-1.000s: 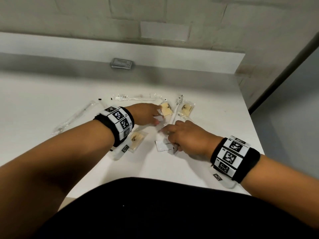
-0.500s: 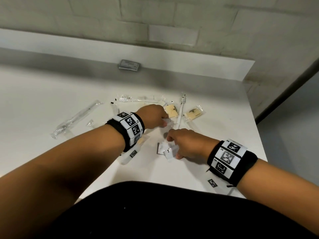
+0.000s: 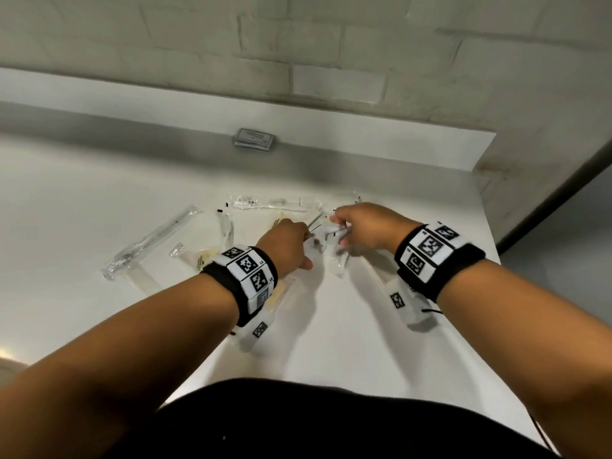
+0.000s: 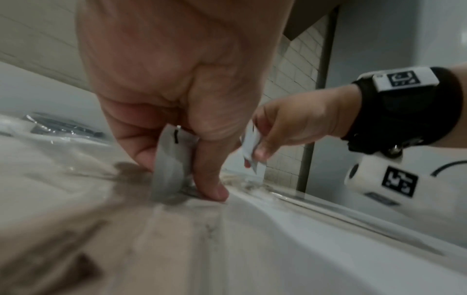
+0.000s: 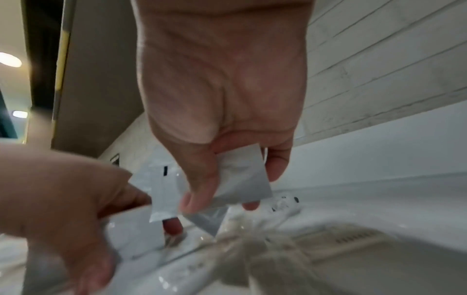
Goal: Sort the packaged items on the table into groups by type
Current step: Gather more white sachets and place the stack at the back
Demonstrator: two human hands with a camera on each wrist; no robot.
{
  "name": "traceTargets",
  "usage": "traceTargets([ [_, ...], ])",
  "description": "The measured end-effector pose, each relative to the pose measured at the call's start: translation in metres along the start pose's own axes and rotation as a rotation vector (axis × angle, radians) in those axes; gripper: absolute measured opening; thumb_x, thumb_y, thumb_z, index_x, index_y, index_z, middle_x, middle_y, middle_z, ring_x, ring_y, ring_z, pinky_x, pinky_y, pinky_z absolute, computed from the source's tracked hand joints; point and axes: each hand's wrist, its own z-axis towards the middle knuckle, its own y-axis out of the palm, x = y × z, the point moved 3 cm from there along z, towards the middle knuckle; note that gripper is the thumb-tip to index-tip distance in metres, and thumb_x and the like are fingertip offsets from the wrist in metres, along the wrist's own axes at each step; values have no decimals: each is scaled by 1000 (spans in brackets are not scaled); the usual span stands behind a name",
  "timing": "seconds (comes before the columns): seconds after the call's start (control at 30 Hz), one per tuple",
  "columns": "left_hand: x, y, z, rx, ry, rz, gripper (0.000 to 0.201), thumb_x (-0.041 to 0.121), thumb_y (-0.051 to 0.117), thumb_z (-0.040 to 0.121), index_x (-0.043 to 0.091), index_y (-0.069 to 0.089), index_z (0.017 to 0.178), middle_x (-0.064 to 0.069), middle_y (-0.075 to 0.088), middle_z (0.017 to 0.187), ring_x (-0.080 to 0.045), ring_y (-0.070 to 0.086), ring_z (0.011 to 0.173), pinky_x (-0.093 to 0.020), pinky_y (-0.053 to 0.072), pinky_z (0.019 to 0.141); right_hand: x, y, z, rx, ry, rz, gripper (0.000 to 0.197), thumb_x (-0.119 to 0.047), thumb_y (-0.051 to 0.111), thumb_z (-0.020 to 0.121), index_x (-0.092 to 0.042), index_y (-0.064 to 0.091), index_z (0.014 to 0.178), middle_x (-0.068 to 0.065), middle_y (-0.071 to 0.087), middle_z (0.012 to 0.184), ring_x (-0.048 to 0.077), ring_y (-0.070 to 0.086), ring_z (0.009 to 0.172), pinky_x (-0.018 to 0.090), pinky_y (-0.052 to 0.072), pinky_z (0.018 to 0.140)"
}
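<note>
My left hand (image 3: 306, 241) pinches a small white sachet (image 4: 171, 159) between thumb and fingers, its lower edge down on the white table (image 3: 347, 326). Just to its right, my right hand (image 3: 337, 231) holds a few white sachets (image 5: 242, 175) fanned between thumb and fingers, a little above the table. The two hands nearly touch. Tan sachets (image 3: 203, 256) lie left of my left wrist, and another shows behind my left hand (image 3: 276, 221). Long clear packets lie at the left (image 3: 152, 240) and at the back (image 3: 265, 203).
A flat dark-edged packet stack (image 3: 254, 139) sits at the table's back against the raised ledge. The table's right edge (image 3: 496, 246) drops off close to my right wrist. A short clear packet (image 3: 225, 223) lies between the long ones.
My right hand has lifted the white sachets off the table and carried them away from me toward my left hand. My left hand has drawn back slightly and now pinches a white sachet.
</note>
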Motion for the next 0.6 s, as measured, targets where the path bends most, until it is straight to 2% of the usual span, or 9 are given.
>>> traceTargets([
  [0.07,-2,-2,1,-9,-19,-33,66,33,83,68,16,54,125,-8,54,121,-26,58,102,-30,47,84,2,6,5,-76,-20,-114,13,-14,66,78,-17,57,87,-6,60,82,18,59,80,24,44,62],
  [0.17,-9,-10,2,-34,-44,-121,61,28,85,66,22,56,120,-3,57,121,-20,58,80,-24,45,62,1,-2,13,-130,-41,-136,22,-14,70,79,-19,49,74,-7,49,69,13,46,65,25,31,53],
  [0.2,-11,-11,2,-52,-60,-137,63,26,85,66,23,55,122,-4,55,122,-22,59,80,-22,42,58,2,-6,16,-125,-32,-117,26,-14,71,79,-21,47,72,-7,49,68,12,45,62,25,31,52],
  [0.27,-13,-14,4,-69,-89,-143,72,25,86,65,23,51,128,-6,53,125,-25,62,93,-23,43,66,4,-14,24,-95,-10,-72,22,-12,72,80,-21,51,77,-8,52,68,12,48,63,23,31,52],
  [0.3,-13,-14,4,-70,-94,-139,75,25,86,65,22,49,130,-7,54,125,-25,61,95,-24,43,72,4,-18,28,-68,-6,-72,19,-12,71,81,-20,54,82,-8,53,70,11,49,64,22,32,52],
  [0.37,-10,-13,6,-62,-94,-118,77,23,86,65,17,46,131,-9,57,122,-23,58,86,-27,43,72,1,-22,38,-23,-10,-82,18,-11,69,82,-22,58,91,-8,56,76,12,53,70,22,36,56],
  [0.43,-6,-10,7,-44,-93,-93,77,23,85,66,9,44,130,-12,60,120,-27,60,92,-31,45,73,-7,-22,52,-14,-29,-108,20,-10,66,83,-25,61,97,-6,61,87,17,59,83,26,44,68],
  [0.53,0,-4,7,-22,-101,-76,68,27,84,68,5,49,122,-13,60,117,-29,58,104,-30,41,74,-17,-12,73,-86,-15,-57,29,-8,60,85,-26,62,107,-5,67,92,18,66,85,32,54,78],
  [0.6,0,-4,8,-8,-127,-88,62,29,83,70,3,52,117,-14,61,114,-29,58,103,-29,38,71,-20,-2,82,-156,-14,-32,39,-3,58,83,-28,60,113,-5,68,94,16,67,78,32,57,72],
])
